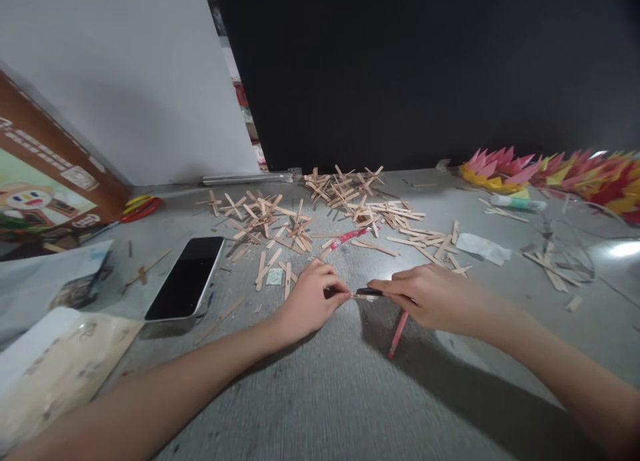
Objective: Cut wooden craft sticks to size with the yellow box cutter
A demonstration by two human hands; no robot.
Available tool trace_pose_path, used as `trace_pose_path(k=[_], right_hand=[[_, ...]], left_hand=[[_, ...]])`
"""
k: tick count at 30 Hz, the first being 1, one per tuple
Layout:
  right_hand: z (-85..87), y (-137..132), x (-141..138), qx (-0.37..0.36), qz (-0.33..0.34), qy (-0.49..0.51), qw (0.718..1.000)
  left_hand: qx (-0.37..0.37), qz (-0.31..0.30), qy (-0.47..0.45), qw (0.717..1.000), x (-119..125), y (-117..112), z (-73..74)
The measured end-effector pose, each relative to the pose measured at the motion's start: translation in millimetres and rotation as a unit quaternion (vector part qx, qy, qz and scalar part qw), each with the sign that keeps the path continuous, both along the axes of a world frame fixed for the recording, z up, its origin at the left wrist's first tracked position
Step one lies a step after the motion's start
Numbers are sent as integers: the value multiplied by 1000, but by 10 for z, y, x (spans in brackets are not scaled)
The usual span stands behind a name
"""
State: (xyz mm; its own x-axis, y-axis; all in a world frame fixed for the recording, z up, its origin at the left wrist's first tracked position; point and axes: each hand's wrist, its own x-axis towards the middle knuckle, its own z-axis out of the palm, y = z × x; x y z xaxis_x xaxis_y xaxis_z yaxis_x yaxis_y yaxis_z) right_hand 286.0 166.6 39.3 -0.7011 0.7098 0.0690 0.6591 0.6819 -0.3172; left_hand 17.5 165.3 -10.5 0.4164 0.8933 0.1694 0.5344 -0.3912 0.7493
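Observation:
My left hand (pixel 311 300) is pinched shut on the end of a small dark blade-like piece (pixel 367 292) that lies between both hands on the grey table (pixel 330 394). My right hand (pixel 431 294) is closed around a red-handled cutter (pixel 399 334), whose handle sticks out below the hand toward me. The two hands nearly meet at the dark piece. Behind them lie several crossed wooden sticks (pixel 265 221) in loose piles, and a pink stick (pixel 350 236) among them.
A black phone (pixel 186 278) lies left of my left hand. Papers (pixel 55 361) and a printed box (pixel 45 188) sit at the far left, with red and yellow rings (pixel 140 206). Pink and yellow paper flowers (pixel 550 171), a glue stick (pixel 517 203) and a wire (pixel 565 254) are at the right.

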Motion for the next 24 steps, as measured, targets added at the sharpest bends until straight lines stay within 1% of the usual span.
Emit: trace_pose_path(k=[8,13,16,20,24], right_hand=[[27,-14,-18,30,17,-50,998],[-6,-46,-22,44,19,-70,996],[-9,-66,-33,66,25,-99,993],[72,-85,-64,102,37,-152,982],[169,-93,-90,98,40,-175,979]], left_hand=[[12,5,5,1000,2,-7,-26],[10,9,12,1000,6,-8,-38],[4,9,18,1000,11,-4,-30],[2,7,21,1000,15,-1,-3],[0,6,24,1000,16,-2,11]])
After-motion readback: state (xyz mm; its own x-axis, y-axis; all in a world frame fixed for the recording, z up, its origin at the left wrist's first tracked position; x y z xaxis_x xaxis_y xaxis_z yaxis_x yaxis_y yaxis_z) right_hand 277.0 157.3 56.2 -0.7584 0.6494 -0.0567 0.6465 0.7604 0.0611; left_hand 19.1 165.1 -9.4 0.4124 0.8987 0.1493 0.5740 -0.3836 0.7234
